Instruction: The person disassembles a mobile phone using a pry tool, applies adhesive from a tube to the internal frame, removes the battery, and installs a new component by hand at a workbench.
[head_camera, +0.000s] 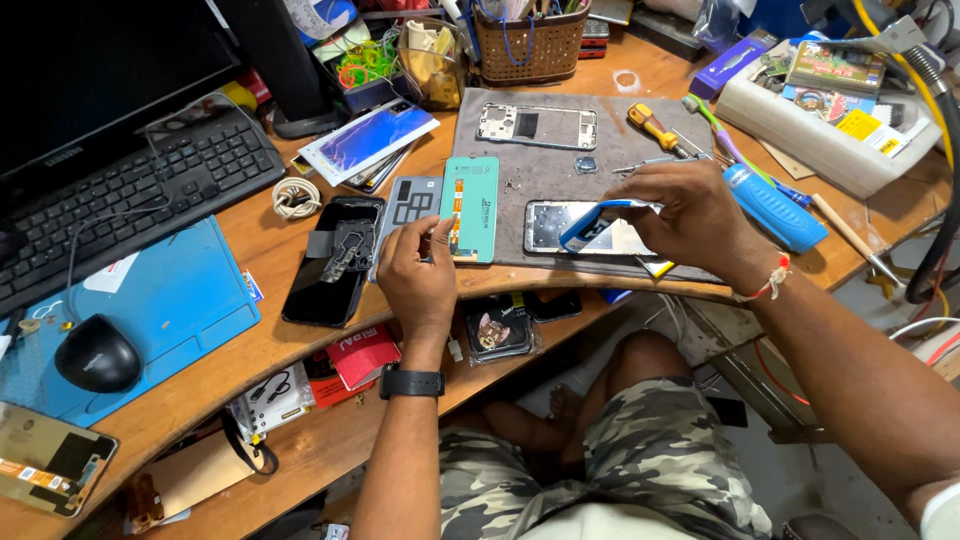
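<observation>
Nearest the lap: camo shorts, then the curved edge of the wooden desk (250, 350).
Left hand (418, 275): at the front edge of the desk, fingers pinched narrow on the lower corner of the teal screen panel (470, 208), which lies flat, half on the grey mat (560, 150).
Right hand (690, 215): fingers closed on a thin blue-edged strip (600, 222), lifting it in a curl off the open phone (565, 225) on the mat.
How it'll handle: the strip looks light and floppy, so I'd grab it by the edge. The teal panel looks thin, stiff and crackable, so hold it by the sides, not the orange ribbon.
Left side: black phone back (333, 260), blue pad with a mouse (97, 352).
Further back: bare phone frame (537, 126), yellow-handled screwdriver (655, 128), blue bottle (775, 207), keyboard (140, 190), wicker basket (530, 42).
</observation>
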